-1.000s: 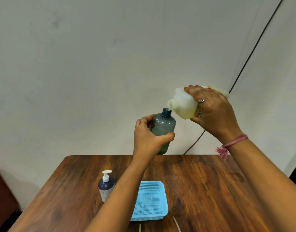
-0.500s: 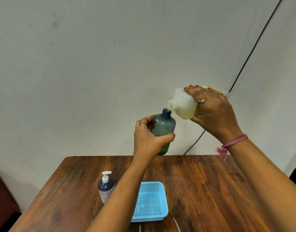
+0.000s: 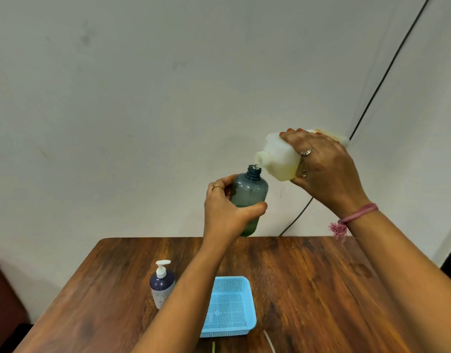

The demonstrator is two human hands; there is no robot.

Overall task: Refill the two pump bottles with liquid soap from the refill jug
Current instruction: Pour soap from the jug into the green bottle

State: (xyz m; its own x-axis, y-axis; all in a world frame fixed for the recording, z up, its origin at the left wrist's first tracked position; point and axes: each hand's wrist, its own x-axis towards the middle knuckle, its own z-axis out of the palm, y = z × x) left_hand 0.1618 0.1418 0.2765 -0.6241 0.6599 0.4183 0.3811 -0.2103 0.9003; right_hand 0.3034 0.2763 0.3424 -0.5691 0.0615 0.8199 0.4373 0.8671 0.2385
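We count two pump bottles, one jug, one basket and two hands over one wooden table (image 3: 308,289).

Farthest left, at the frame's edge, we see a dark reddish shape (image 3: 0,296) that is cut off; we cannot tell what it is. Next stands the first pump bottle (image 3: 162,285), dark purple with a white pump head screwed on, upright on the table. Our left forearm crosses in front of its right side, and its label is too small to read. Just right of that arm lies one light blue mesh basket (image 3: 229,305), its left edge hidden by the arm. Below it, two thin ends, one pale and one yellowish, run off the bottom edge; we cannot make out what they are.

Higher up, our left hand (image 3: 227,212) is wrapped around the second pump bottle (image 3: 248,194), a translucent grey-blue one held in the air above the table's far edge, upright, with its neck uncovered. Liquid shows in its lower part, partly hidden by the thumb.

To the right, our right hand (image 3: 321,171) clasps the white refill jug (image 3: 278,159), tipped so that its spout sits just over the open neck. Yellowish soap pools inside the jug; our fingers cover most of its body. A black cable (image 3: 387,72) runs down the wall behind.
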